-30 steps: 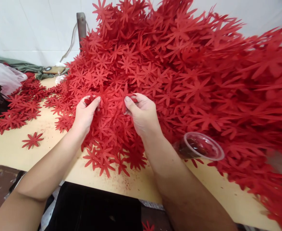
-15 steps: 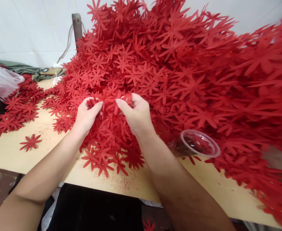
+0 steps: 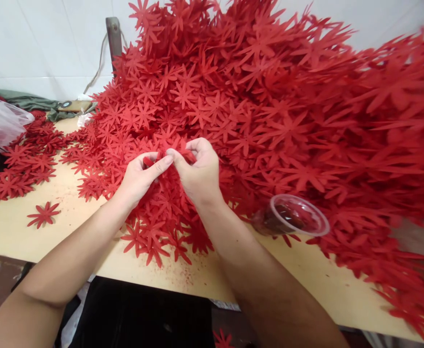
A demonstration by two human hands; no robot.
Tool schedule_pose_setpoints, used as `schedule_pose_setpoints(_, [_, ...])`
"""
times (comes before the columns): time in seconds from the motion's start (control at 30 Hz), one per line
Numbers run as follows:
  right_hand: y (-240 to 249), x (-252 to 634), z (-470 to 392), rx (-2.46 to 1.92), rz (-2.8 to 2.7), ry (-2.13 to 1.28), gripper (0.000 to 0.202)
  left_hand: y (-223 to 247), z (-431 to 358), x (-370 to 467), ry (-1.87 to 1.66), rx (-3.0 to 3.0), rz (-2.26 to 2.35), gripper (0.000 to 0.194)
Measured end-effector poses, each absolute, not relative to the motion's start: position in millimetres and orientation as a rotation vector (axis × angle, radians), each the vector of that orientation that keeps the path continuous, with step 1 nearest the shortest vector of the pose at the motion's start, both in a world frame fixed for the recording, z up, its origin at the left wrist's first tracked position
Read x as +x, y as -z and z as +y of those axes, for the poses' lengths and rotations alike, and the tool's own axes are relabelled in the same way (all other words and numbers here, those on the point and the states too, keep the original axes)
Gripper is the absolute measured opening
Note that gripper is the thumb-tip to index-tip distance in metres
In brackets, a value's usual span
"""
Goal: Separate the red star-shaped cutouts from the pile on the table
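Observation:
Both my hands meet over a big heap of red flower-shaped cutouts (image 3: pixel 204 106) with narrow petals. My left hand (image 3: pixel 143 175) pinches a red flower cutout (image 3: pixel 176 144) between thumb and fingers. The thumb and fingers of my right hand (image 3: pixel 202 170) are closed on red petals too, close beside the left thumb. Whether the two hands hold one cutout or two, I cannot tell against the red behind them. More cutouts (image 3: pixel 154 241) lie under and in front of my hands.
A clear plastic cup (image 3: pixel 295 215) lies tilted right of my right forearm. One loose cutout (image 3: pixel 43 214) rests on the pale tabletop (image 3: pixel 89 241). At the left are a smaller red pile (image 3: pixel 23 164) and a white plastic bag (image 3: pixel 2 118). A metal post (image 3: pixel 114 41) stands behind.
My hands have come together: the left moved right and the right moved slightly left, so the thumbs are now nearly touching. Both keep their pinch on the red petals.

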State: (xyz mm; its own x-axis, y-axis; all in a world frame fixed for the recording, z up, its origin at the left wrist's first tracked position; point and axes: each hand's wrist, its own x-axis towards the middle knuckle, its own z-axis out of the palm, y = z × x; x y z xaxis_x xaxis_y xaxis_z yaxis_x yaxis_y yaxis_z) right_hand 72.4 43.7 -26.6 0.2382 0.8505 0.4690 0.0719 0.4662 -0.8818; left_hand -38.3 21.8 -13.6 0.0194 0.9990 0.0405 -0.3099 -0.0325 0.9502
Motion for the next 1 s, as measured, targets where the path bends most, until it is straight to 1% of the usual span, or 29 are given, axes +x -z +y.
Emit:
schedule_pose_setpoints(0.1, [29.2,68.2,42.8,-0.896,-1.256,-0.649,0.022,13.6,21.7,-38.2,-1.354,0.973,0.961,0.032])
schedule_pose_setpoints(0.2, [28.7,68.9,42.2,-0.894,-1.313,-0.703,0.015,13.6,24.4,-41.4,-1.445,0.879,1.001,0.027])
schedule_pose_setpoints(0.33, [24.7,76.7,41.7,-0.923,-1.354,-0.906,0.024,13.2,28.8,-47.2,-1.537,0.823,0.990,0.025])
schedule_pose_setpoints(0.43, [23.0,81.0,41.5,-0.846,-1.375,-1.047,0.030,13.4,30.0,-48.4,-1.547,0.857,0.966,0.027])
schedule_pose_setpoints(0.5, [23.1,81.4,41.5,-0.793,-1.379,-1.079,0.032,14.0,30.3,-47.8,-1.562,0.876,0.975,0.029])
schedule_pose_setpoints(0.63, [23.0,79.7,41.9,-0.826,-1.347,-0.996,0.038,15.1,31.3,-47.1,-1.635,0.908,1.009,0.029])
schedule_pose_setpoints(0.8, [19.2,81.0,40.7,-0.947,-1.308,-0.840,0.054,11.1,30.3,-48.7,-1.612,1.025,0.985,0.027])
schedule_pose_setpoints(0.93, [20.7,79.2,39.5,-0.936,-1.371,-0.803,0.052,8.7,26.1,-46.2,-1.451,1.154,0.964,0.030])
schedule_pose_setpoints(1.0, [23.4,76.4,40.3,-0.895,-1.416,-0.789,0.053,9.5,25.2,-44.2,-1.406,1.173,0.972,0.027])
